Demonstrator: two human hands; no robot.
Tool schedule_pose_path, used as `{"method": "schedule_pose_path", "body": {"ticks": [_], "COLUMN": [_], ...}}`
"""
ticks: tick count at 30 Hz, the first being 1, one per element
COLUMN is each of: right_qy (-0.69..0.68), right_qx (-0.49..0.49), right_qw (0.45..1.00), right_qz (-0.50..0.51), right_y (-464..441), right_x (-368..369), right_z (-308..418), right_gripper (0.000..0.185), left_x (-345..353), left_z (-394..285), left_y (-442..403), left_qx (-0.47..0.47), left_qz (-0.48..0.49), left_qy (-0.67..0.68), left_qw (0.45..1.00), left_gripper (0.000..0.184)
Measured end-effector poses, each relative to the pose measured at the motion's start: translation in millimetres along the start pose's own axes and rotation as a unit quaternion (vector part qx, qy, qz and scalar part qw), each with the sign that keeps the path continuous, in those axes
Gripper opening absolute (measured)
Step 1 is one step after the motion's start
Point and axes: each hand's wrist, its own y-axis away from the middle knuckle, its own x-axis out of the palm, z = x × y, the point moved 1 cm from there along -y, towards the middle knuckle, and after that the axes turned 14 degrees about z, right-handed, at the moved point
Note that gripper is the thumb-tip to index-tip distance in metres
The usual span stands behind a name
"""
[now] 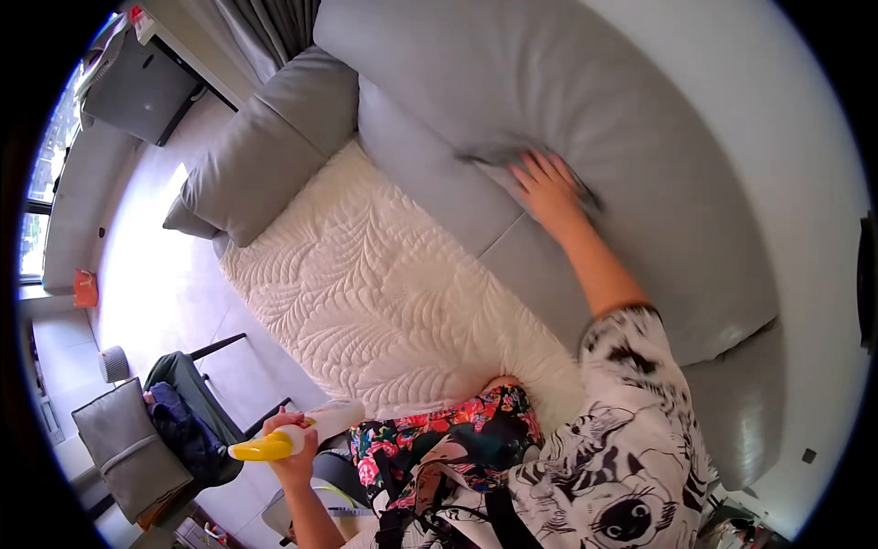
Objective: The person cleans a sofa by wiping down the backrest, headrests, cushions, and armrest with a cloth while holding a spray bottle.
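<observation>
My left hand (294, 456), low on the left, is closed around a spray bottle (337, 419) with a white body and a yellow spray head (263, 448). The bottle is tilted on its side, above the floor in front of the sofa. Up on the grey sofa backrest (549, 82), my right hand (551, 194) lies flat with its fingers spread over a dark grey cloth (498, 157). The cloth is pressed to the backrest and its edges stick out on both sides of the hand, a little blurred.
A cream quilted cover (384, 284) is spread over the seat. Grey cushions (265, 146) form the armrest end. At the lower left stands a chair (197, 412) with dark clothing and a grey cushion on it. An orange bag (85, 287) sits near the window. A white wall (823, 229) runs behind the sofa.
</observation>
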Motion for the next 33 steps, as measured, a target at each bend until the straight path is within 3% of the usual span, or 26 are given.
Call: {"method": "schedule_pose_path", "body": {"ticks": [3,5,7,9,10,11,12,14,19,21,22,23,24,25,26,27,28,29,30,32,33], "right_qy": [0.059,0.052,0.134,0.106,0.081,0.044,0.040,0.065,-0.079,-0.227,-0.102,-0.005,-0.017,-0.169,-0.110,-0.168,-0.070,0.030,0.033,-0.238,-0.239], "right_qx": [0.057,0.175,0.341,0.530,0.622,0.638,0.635,0.735,0.661,0.435,0.386,0.426,0.425,0.469,0.373,0.411,0.378,0.336,0.322,0.372,0.361], "right_qw": [0.983,0.946,0.799,0.644,0.748,0.757,0.759,0.657,0.684,0.822,0.890,0.896,0.890,0.850,0.906,0.892,0.918,0.936,0.940,0.897,0.901], "right_qz": [0.165,0.267,0.477,0.541,0.217,-0.132,-0.136,-0.155,-0.298,-0.290,-0.221,-0.125,-0.165,-0.167,-0.164,-0.087,-0.093,-0.104,-0.109,-0.028,-0.010], "right_y": [175,270,292,253,271,293,282,230,147,85,39,-44,-100,-172,-230,-293,-351,-405,-450,-525,-549], "right_x": [-34,-44,-68,-120,-96,-75,-68,-55,-95,-84,-55,-68,-45,-65,-42,-59,-35,-19,-28,-39,-34], "right_z": [-24,-38,-43,-50,-81,-114,-132,-175,-147,-155,-168,-138,-147,-112,-118,-78,-70,-70,-61,-56,-71], "right_gripper": [0.038,0.032,0.036,0.046,0.047,0.050,0.050,0.053,0.049,0.045,0.043,0.040,0.038,0.039,0.044,0.048,0.051,0.053,0.053,0.062,0.066], "left_x": [-2,4,6,0,-5,-8,-12,-17,-50,-70,-81,-91,-95,-105,-120,-136,-154,-175,-197,-234,-250], "left_z": [2,1,-6,-15,-20,-26,-32,-39,-38,-12,-1,8,20,38,54,61,71,73,85,95,90], "left_y": [-21,-34,-43,-43,-43,-40,-38,-33,-67,-108,-142,-169,-187,-205,-219,-228,-244,-251,-257,-267,-272], "left_qx": [-0.013,-0.021,0.004,0.019,0.022,0.024,0.025,0.013,-0.012,-0.029,-0.015,0.006,0.021,0.038,0.031,0.087,0.146,0.147,0.150,0.139,0.075], "left_qz": [0.025,0.061,0.078,0.077,0.045,0.014,0.007,-0.015,-0.008,0.043,0.048,0.079,0.111,0.094,0.096,0.089,0.077,0.072,0.045,0.014,-0.002], "left_qy": [-0.006,-0.032,-0.053,-0.079,-0.047,-0.011,-0.011,-0.005,0.004,0.039,0.044,0.055,0.073,0.105,0.116,0.064,0.013,-0.017,-0.040,-0.056,-0.062], "left_qw": [1.000,0.997,0.996,0.994,0.998,1.000,1.000,1.000,1.000,0.998,0.998,0.995,0.991,0.989,0.988,0.990,0.986,0.986,0.987,0.989,0.995], "left_gripper": [0.030,0.030,0.029,0.029,0.028,0.028,0.028,0.029,0.029,0.029,0.029,0.029,0.030,0.032,0.032,0.033,0.034,0.032,0.031,0.029,0.028]}}
